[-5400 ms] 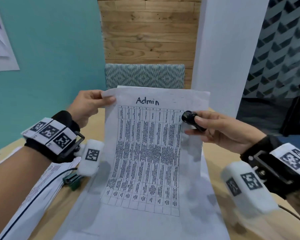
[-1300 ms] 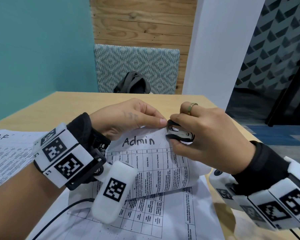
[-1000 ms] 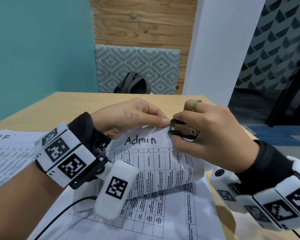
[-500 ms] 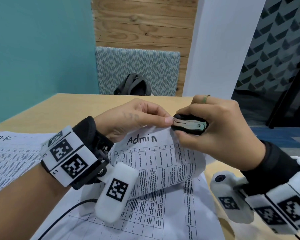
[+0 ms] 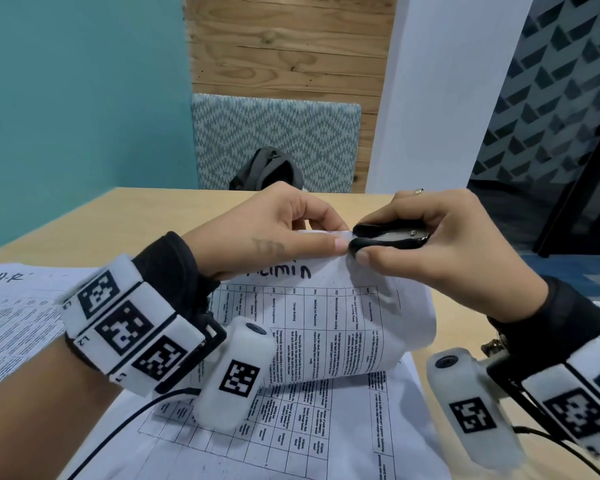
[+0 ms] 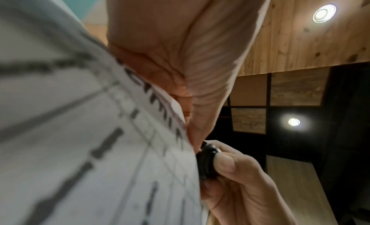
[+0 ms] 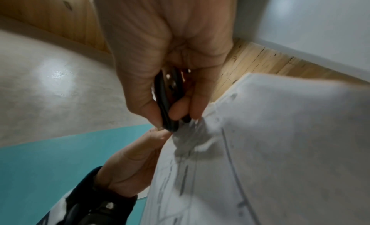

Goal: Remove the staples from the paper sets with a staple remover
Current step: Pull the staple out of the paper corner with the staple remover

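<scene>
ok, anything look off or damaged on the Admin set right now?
Only the Admin paper set: its top edge is lifted and bunched where the left hand pinches it and the right hand works the staple remover, and the sheet curls over. No tear visible; the staple itself is hidden.

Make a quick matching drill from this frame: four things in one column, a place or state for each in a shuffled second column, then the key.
Things:
1. staple remover
2. Admin paper set
3. HR paper set
4. backpack

Places or states:
A. lying flat on the table, at the left
B. on the patterned seat beyond the table
C. top edge pinched by the left hand
D. squeezed in the right hand

Pairs: 1-D, 2-C, 3-A, 4-B
</scene>
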Demonstrator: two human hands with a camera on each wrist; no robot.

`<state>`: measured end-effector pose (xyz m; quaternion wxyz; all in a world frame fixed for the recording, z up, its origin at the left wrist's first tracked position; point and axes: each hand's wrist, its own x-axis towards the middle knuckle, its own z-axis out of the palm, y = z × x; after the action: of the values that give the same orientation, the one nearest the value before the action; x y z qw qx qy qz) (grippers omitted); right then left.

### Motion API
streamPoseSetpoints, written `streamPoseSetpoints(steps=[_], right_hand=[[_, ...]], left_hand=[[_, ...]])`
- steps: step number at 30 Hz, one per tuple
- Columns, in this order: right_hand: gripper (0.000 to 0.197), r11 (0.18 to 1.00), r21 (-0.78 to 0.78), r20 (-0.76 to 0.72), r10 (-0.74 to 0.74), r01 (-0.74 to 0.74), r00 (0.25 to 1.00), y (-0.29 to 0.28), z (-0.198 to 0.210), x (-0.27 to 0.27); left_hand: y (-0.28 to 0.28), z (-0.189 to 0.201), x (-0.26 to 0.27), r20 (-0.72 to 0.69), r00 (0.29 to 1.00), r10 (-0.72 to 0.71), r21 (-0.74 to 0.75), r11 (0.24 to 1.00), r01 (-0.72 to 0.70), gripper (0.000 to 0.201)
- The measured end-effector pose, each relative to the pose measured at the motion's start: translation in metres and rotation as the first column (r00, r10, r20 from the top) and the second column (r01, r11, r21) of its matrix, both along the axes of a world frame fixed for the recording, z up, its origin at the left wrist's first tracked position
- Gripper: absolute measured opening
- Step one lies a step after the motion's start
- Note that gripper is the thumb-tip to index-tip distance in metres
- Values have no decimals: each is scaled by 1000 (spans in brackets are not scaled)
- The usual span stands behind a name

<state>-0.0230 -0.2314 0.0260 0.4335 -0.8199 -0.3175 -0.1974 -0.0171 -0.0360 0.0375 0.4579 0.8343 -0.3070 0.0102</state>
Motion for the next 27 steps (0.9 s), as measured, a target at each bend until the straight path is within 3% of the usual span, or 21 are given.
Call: streamPoseSetpoints(steps=[7, 14, 19, 24, 27], right_hand=[[16, 978, 184, -278, 143, -94, 950, -3, 4, 1], [13, 985, 151, -292, 127, -85, 948, 0, 8, -3], [14, 986, 139, -316, 134, -94, 939, 0, 9, -4], [16, 984, 161, -356, 136, -83, 924, 0, 10, -4], [16, 980, 183, -410, 148, -78, 900, -1, 10, -2]], left_hand=[[-5, -3, -1, 121, 993, 11, 39, 999, -15, 14], [-5, -1, -3, 127, 992, 17, 58, 998, -25, 7], [-8, -5, -3, 152, 987, 58, 65, 996, -68, 16], [-13, -11, 1, 148, 981, 125, 7, 992, -128, 15], [-14, -13, 1, 82, 994, 78, -60, 996, -73, 14]])
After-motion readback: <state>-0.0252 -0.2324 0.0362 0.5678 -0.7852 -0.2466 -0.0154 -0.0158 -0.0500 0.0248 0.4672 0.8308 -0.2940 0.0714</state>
